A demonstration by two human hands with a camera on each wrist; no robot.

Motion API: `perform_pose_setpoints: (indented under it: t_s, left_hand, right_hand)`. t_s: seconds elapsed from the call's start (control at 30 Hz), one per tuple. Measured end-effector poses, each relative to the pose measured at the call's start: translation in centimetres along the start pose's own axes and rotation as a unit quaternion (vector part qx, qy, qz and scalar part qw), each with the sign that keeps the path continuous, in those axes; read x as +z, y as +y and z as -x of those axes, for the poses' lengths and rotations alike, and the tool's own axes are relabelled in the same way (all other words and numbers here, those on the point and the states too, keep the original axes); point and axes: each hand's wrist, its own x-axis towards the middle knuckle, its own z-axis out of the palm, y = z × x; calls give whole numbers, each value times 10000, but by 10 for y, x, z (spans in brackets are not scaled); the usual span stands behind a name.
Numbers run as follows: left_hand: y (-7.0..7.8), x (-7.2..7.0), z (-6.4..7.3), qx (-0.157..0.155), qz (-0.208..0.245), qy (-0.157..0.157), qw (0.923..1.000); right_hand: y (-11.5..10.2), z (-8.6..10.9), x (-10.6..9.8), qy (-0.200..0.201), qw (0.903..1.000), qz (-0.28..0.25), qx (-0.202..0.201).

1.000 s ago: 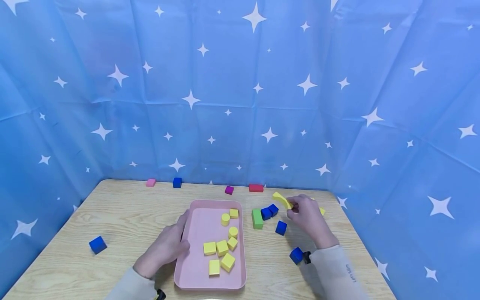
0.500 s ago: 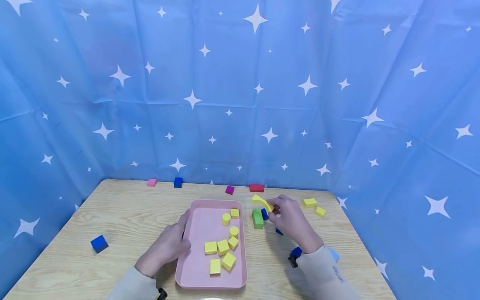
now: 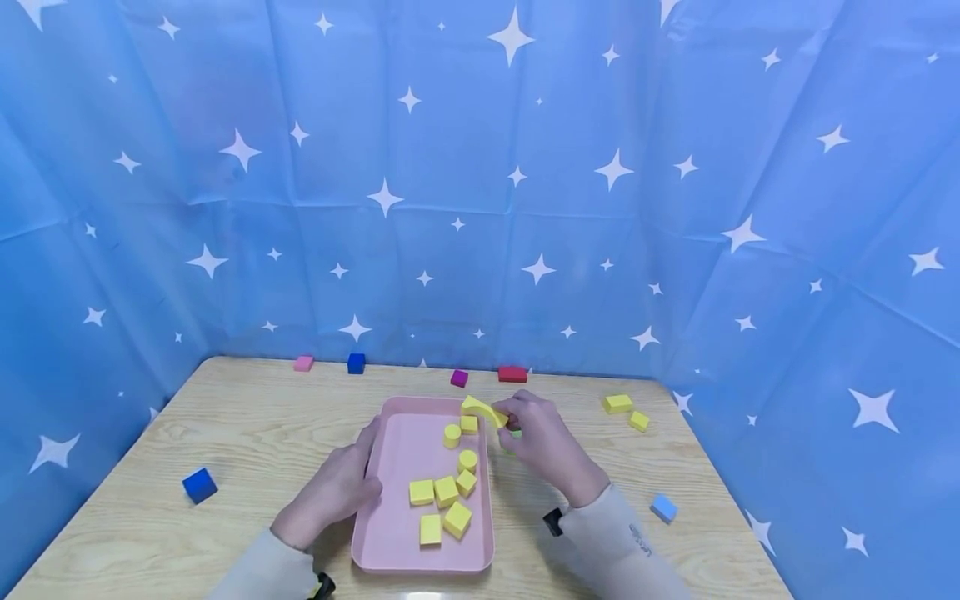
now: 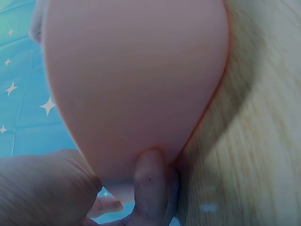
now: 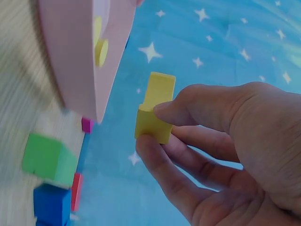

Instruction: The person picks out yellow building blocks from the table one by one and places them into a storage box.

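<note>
My right hand (image 3: 551,446) pinches a yellow arch-shaped block (image 3: 483,409) by one end, above the far right corner of the pink tray (image 3: 390,554). In the right wrist view, thumb and fingertips hold that arch block (image 5: 157,106) clear of the tray wall (image 5: 73,52). Several yellow cubes and cylinders lie inside the tray, among them a yellow cylinder (image 3: 452,436) and a yellow cube (image 3: 457,519). My left hand (image 3: 333,492) grips the tray's left side. Close up in the left wrist view, its fingers (image 4: 151,183) press on the outer wall.
Right of the tray, a green block (image 5: 44,157) and a blue cube (image 5: 51,203) are mostly hidden by my right hand in the head view. Two yellow blocks (image 3: 618,404) and a light blue block (image 3: 663,508) lie further right. A red block (image 3: 513,374) sits at the back edge.
My right hand has carried the yellow arch block leftward from the table's right side to over the tray's edge. The left hand and tray have stayed in place.
</note>
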Motion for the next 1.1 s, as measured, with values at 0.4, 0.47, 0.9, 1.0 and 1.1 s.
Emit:
perform_pose_setpoints:
  t_s: [0.4,0.47,0.9,1.0,1.1]
  left_hand:
    - [1,2,0,-33,64,74,9999]
    - [1,1,-1,-5,16,103,9999]
    - [4,-1,0,17,-86,131,9999]
    - [5,-1,1,39,-90,135,9999]
    - [5,-2,2,34,-88,149,9998]
  right_hand:
    - [-27,-1,20,-850,9963,-68,-101]
    - [-30,-2,23,-926,9955,-47,-204]
    - [-38,-1,40,-1313,9904,199,-382]
    - [-37,-1,41,-1303,9904,203,-416]
    - [-36,-1,42,-1333,9899,156,-447]
